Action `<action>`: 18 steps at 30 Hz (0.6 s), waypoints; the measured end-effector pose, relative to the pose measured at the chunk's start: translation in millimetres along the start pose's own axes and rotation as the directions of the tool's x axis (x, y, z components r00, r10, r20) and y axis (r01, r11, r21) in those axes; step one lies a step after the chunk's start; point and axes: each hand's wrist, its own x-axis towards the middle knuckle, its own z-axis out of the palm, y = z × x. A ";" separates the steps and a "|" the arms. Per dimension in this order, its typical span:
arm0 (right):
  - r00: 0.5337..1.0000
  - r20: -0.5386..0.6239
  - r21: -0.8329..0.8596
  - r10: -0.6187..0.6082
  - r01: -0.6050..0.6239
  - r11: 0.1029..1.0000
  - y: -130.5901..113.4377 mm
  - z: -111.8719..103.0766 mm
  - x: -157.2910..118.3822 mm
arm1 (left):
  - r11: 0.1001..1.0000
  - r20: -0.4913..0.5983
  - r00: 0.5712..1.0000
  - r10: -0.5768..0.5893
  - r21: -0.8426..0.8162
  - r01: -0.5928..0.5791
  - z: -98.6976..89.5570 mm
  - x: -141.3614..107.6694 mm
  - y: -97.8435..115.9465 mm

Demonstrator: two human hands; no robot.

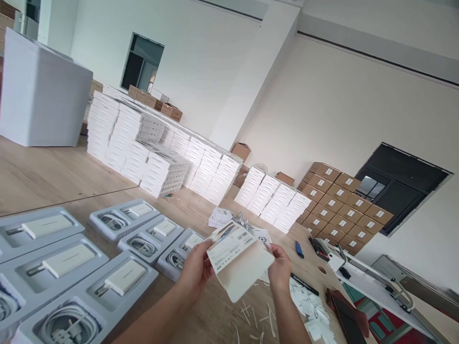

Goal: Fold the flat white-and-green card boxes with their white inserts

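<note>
A thin white printed box (240, 260), which looks flattened or partly folded, is held up over the wooden table. My left hand (196, 267) grips its left edge, with fingers closed round it. The right edge is pinched by my right hand (280, 267). To the left lie several grey trays (118, 315), each with a white charger (126, 277) and a coiled white cable (70, 325). Behind the held box are printed papers (220, 217) in a small pile.
Stacks of white boxes (167, 172) line the table's back. A blue tool (299, 249), a black pen (304, 284), white scraps (311, 310) and a phone (347, 317) lie right. Brown cartons (337, 210) stand beyond; a large white box (43, 91) stands far left.
</note>
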 end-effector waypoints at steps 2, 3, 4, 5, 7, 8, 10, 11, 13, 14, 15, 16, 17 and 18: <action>0.982 -0.189 0.033 -0.004 0.010 0.999 -14.3 -19.9 -8.7 | 1.000 -0.037 0.999 -0.002 -0.005 0.001 -0.5 4.7 2.5; 0.964 -0.266 0.050 -0.006 0.020 0.999 -24.0 -27.8 -14.9 | 1.000 -0.046 0.999 -0.009 -0.007 0.008 -0.3 6.0 3.5; 0.938 -0.347 0.072 -0.018 0.046 0.996 -35.4 -34.1 -21.9 | 1.000 -0.059 0.998 -0.014 -0.009 0.014 0.2 6.6 4.3; 0.924 -0.378 0.068 -0.056 0.087 0.994 -48.3 -38.5 -29.4 | 1.000 -0.074 0.997 -0.018 -0.010 0.017 1.0 6.7 5.1; 0.885 -0.367 -0.059 -0.286 0.285 0.957 -76.0 -42.2 -44.3 | 1.000 -0.095 0.995 -0.020 -0.005 0.020 2.8 5.8 6.5; 0.840 -0.319 -0.167 -0.439 0.406 0.898 -89.1 -41.8 -50.9 | 1.000 -0.100 0.995 -0.020 0.003 0.020 3.8 5.2 7.2; 0.725 -0.144 -0.343 -0.673 0.601 0.721 -109.8 -37.4 -60.9 | 0.999 -0.101 0.995 -0.019 0.027 0.021 5.5 3.7 7.9; 0.656 -0.028 -0.414 -0.754 0.679 0.606 -116.3 -33.9 -64.2 | 0.999 -0.099 0.995 -0.017 0.041 0.021 6.2 3.0 7.9; 0.560 0.172 -0.526 -0.810 0.748 0.405 -121.7 -25.5 -67.7 | 0.998 -0.099 0.995 -0.011 0.065 0.017 7.0 1.6 6.8; 0.546 0.249 -0.568 -0.800 0.751 0.336 -121.4 -21.1 -68.6 | 0.997 -0.099 0.995 -0.007 0.073 0.014 7.2 1.0 5.7; 0.554 0.306 -0.596 -0.774 0.746 0.298 -119.8 -17.0 -69.1 | 0.997 -0.098 0.995 -0.004 0.080 0.012 7.3 0.7 4.4; 0.579 0.356 -0.607 -0.734 0.740 0.290 -117.6 -13.6 -69.7 | 0.996 -0.096 0.995 -0.003 0.085 0.011 7.2 0.5 3.3; 0.608 0.399 -0.599 -0.686 0.739 0.307 -115.3 -11.1 -70.3 | 0.996 -0.094 0.996 -0.003 0.087 0.011 7.0 0.6 2.4; 0.635 0.432 -0.578 -0.641 0.740 0.343 -113.1 -10.0 -71.0 | 0.996 -0.091 0.996 -0.004 0.086 0.012 6.8 0.9 2.2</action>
